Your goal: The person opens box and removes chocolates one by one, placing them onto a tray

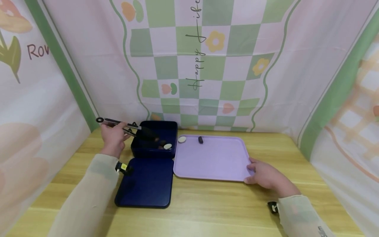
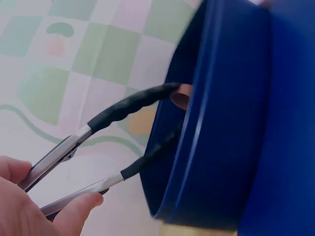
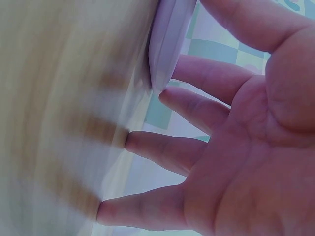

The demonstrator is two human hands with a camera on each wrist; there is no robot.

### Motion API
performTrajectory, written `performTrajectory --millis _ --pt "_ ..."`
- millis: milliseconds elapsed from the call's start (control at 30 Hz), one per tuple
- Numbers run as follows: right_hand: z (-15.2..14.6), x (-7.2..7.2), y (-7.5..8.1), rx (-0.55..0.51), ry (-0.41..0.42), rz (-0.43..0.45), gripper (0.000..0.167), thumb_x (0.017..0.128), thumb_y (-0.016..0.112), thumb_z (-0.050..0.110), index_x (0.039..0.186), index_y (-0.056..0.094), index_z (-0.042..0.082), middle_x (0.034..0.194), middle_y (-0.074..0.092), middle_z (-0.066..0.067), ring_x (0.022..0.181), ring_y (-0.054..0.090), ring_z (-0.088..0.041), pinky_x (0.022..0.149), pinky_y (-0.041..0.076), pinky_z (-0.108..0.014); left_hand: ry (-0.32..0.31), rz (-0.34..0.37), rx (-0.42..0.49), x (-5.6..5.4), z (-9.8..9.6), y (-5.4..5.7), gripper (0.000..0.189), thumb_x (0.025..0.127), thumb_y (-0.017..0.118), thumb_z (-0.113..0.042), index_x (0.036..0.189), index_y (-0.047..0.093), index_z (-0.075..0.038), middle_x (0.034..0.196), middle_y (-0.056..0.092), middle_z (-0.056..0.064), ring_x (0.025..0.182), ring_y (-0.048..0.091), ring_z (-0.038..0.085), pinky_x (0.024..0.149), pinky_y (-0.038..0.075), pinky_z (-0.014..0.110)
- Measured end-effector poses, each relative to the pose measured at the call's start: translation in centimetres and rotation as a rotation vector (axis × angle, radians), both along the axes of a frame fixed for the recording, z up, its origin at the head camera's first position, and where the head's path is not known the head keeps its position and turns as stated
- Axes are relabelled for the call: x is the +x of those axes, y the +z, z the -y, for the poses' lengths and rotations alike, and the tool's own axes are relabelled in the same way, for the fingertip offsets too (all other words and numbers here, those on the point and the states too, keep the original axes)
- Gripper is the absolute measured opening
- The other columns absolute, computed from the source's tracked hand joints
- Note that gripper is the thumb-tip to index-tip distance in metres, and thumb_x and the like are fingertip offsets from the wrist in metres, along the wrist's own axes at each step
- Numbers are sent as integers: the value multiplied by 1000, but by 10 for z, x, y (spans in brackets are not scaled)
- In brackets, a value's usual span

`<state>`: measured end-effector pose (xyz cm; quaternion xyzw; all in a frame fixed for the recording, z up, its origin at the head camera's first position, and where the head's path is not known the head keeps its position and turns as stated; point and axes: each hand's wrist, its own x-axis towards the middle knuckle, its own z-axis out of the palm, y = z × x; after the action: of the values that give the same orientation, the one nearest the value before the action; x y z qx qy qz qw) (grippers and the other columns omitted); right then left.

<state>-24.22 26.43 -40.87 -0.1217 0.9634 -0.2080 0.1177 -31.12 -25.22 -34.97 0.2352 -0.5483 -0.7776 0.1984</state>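
My left hand [image 1: 113, 136] grips a pair of kitchen tongs [image 2: 125, 113] with metal arms and black tips. The tips reach over the open dark blue box [image 1: 154, 153], their arms apart in the left wrist view. A brownish-pink piece [image 2: 182, 97] shows by the upper tip; whether the tongs hold it is unclear. Inside the box lies a white oval piece [image 1: 167, 146] beside blurred dark ones. On the lilac tray [image 1: 211, 161] are another white oval piece [image 1: 182, 139] and a small black piece [image 1: 200, 140]. My right hand [image 1: 265, 174] touches the tray's near right corner, fingers spread.
The dark blue lid [image 1: 145, 184] lies flat in front of the box, left of the tray. All rest on a wooden table [image 1: 213, 207]. A patterned cloth [image 1: 204, 65] hangs behind the table, with more cloth at both sides.
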Motion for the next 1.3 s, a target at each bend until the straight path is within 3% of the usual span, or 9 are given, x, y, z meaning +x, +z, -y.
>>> performTrajectory --millis 167,300,533,667,867,967,1100,1200,1300 --pt "0 1 1 -5 -17 21 68 82 82 29 128 58 -14 152 30 -31 134 31 -54 107 26 -64 -11 -3 141 -2 -3 1 51 94 67 -5 131 36 -23 132 40 9 103 61 33 85 55 47" --pt "0 2 2 -3 -14 19 68 82 82 29 128 58 -15 152 31 -31 134 31 -54 107 27 -63 -17 -18 187 -5 -11 1 48 95 64 -2 129 36 -21 132 41 10 107 59 37 87 53 49" --pt "-4 3 3 1 -21 17 67 83 82 28 127 57 -15 151 30 -32 133 31 -55 107 26 -64 -38 -78 237 -14 -57 2 53 92 66 1 133 36 -15 124 55 15 103 66 35 81 55 52" --pt "-3 3 4 -1 -18 14 67 82 82 28 128 57 -15 151 32 -31 133 32 -55 107 27 -64 -77 -106 217 -18 -92 5 54 90 71 -3 132 37 -13 123 54 15 98 67 35 78 56 52" --pt "-1 4 3 -9 -11 7 67 82 82 27 128 57 -15 151 32 -31 133 32 -55 107 27 -63 -105 -127 188 -26 -143 -2 54 85 77 -4 127 42 -10 124 52 14 104 64 34 72 58 50" --pt "0 3 3 -12 -7 5 67 82 82 27 128 57 -15 151 32 -31 133 33 -54 107 27 -63 -106 -129 169 -27 -165 -6 54 84 78 -3 125 44 -10 121 53 12 96 63 30 67 57 44" --pt "1 2 2 -17 -10 11 68 82 82 27 128 57 -15 151 32 -32 133 33 -54 107 27 -63 -82 -146 117 -26 -190 -12 48 82 78 -2 116 45 -11 111 54 10 72 55 24 57 51 38" --pt "1 2 2 -21 -16 18 68 82 83 27 128 57 -15 151 31 -32 133 32 -54 107 27 -63 -62 -172 45 -26 -207 -16 48 81 78 0 115 46 -10 110 55 9 79 55 21 66 52 36" --pt "0 2 2 -21 -19 20 67 82 83 26 128 57 -16 151 31 -32 133 32 -54 107 27 -63 -66 -187 -37 -26 -222 -21 50 81 79 0 120 48 -10 113 57 8 96 56 20 80 51 35"
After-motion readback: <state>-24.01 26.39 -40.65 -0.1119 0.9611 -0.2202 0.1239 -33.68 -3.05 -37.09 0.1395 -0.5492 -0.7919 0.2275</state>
